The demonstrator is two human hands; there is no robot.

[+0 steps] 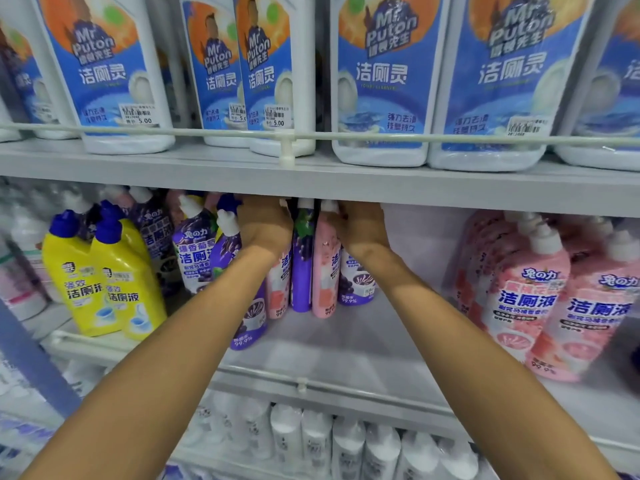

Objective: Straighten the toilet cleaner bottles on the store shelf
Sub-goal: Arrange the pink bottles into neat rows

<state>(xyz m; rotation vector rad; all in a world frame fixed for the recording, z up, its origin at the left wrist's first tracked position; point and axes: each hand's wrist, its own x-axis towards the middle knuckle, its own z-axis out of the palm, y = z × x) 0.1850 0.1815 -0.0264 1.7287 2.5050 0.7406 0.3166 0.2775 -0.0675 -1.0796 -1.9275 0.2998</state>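
Note:
On the middle shelf (346, 341) a tight cluster of toilet cleaner bottles stands far back. My left hand (265, 226) reaches in and curls over the top of a pink-and-white bottle (280, 285). My right hand (362, 225) curls over the top of a white bottle with a purple grape label (356, 284). Between the hands a slim purple bottle (302, 268) and a pink bottle (325, 275) stand upright, side-on, with their white caps showing. A purple bottle (251, 317) leans beside my left forearm. My fingertips are hidden behind the bottle necks.
Yellow bottles with blue caps (79, 271) stand at the left, and pink bottles (530, 292) lean at the right. Large white jugs (381, 81) fill the upper shelf just above my hands. A wire rail (301, 384) edges the shelf front, with white bottles (346, 445) below.

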